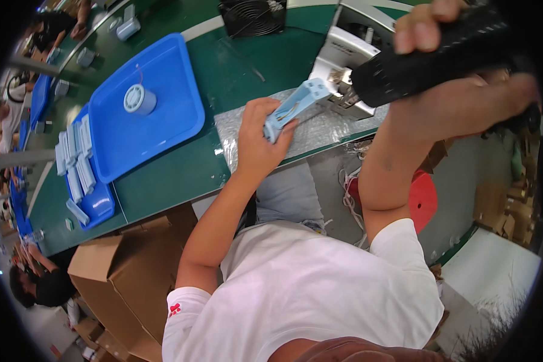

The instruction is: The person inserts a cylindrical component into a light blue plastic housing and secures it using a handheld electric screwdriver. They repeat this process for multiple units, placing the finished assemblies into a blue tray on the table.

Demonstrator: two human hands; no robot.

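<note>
My left hand (259, 136) is closed around a long light-blue plastic housing (308, 96), tilted with its far end up beside a silver metal machine. A black electric screwdriver (416, 69) lies in my right hand (464, 105), its fingers wrapped round the thick body. The driver's front end points left at the screw feeder (350, 57), the silver machine, close to the far end of the housing. Whether the bit touches anything cannot be made out. Part of my right hand is blurred.
A bubble-wrap sheet (229, 136) lies along the bench edge. At left, a large blue tray (172, 111) bears a round white-blue part (140, 100); a smaller blue tray (102, 208) has several light-blue housings. A black fan (253, 18) stands behind. Cardboard boxes (133, 277) and co-workers are left.
</note>
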